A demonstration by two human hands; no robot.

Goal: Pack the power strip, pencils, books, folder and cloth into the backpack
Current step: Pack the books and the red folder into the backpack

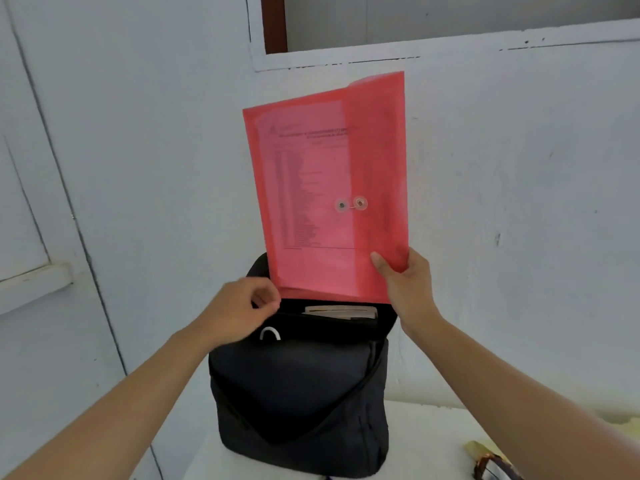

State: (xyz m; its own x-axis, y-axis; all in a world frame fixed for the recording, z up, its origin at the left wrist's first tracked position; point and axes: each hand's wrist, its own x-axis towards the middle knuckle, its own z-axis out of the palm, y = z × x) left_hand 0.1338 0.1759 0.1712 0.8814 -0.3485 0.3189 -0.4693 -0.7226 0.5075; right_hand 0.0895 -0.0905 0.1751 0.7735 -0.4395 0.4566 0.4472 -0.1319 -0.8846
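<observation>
Standing backpack [298, 393] open, books [341, 311] inside

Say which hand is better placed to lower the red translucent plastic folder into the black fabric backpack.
Right: the right hand pinches the folder's lower corner above the backpack; the left hand holds its rim.

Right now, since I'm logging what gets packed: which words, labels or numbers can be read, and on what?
Nothing can be read.
On the printed sheet inside the red folder: a heading and a long list, too blurred to read.
On the books in the backpack: no text visible.
On the backpack itself: no label or brand visible.
</observation>
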